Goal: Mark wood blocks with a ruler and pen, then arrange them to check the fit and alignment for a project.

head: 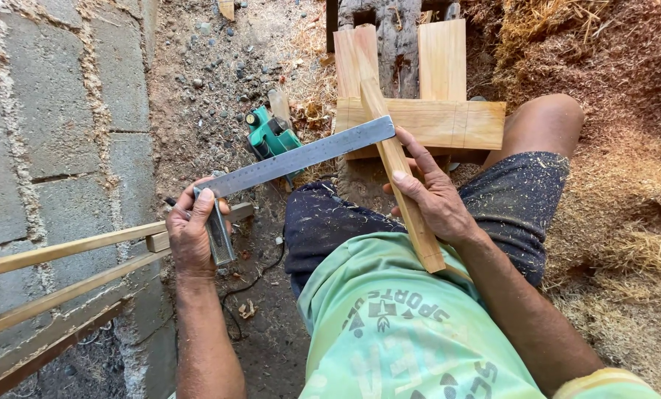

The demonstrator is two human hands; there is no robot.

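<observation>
Shirt (389, 332) (cropped), strip (404, 185) end hidden

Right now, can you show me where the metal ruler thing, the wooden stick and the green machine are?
metal square (308, 154), head view, middle of its long blade.
wooden strip (408, 196), head view, middle of its length.
green power tool (273, 138), head view, its body.

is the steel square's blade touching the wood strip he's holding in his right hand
Touching: the head view shows the metal square's blade lying across the wood strip, its end overlapping with no visible gap.
</observation>
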